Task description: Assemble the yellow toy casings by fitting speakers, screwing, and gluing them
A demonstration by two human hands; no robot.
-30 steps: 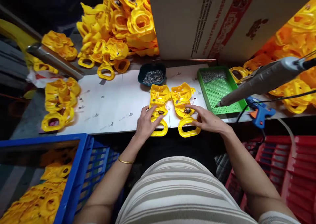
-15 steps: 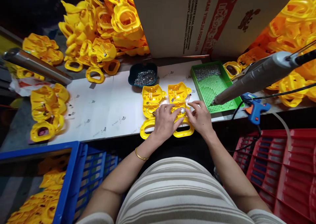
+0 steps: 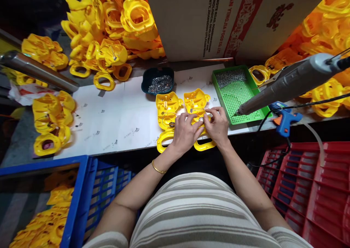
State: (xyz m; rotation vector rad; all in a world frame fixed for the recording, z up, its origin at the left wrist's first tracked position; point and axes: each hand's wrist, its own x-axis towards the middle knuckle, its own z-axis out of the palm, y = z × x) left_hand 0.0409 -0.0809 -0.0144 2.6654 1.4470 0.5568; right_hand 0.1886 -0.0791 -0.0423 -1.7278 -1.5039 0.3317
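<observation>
Two yellow plastic toy shells lie open side by side on the white board (image 3: 117, 116) near its front edge. The left shell (image 3: 166, 109) has thin wires and a small round part inside. On the right shell (image 3: 196, 101) both hands meet. My left hand (image 3: 186, 133) rests on it with fingers curled, touching its middle. My right hand (image 3: 218, 126) pinches at a small round metal part (image 3: 201, 120) and thin wires in that shell.
A dark bowl of screws (image 3: 158, 83) and a green tray of screws (image 3: 234, 93) stand behind the shells. An electric screwdriver (image 3: 284, 85) hangs at right above a blue glue gun (image 3: 284, 121). Piles of yellow shells (image 3: 109, 33), a cardboard box (image 3: 218, 18), a blue crate (image 3: 79, 197), red crates (image 3: 308, 189).
My left hand moved from the left shell across to the right shell. My right hand shifted left and closed in on the round part. The view shifted slightly.
</observation>
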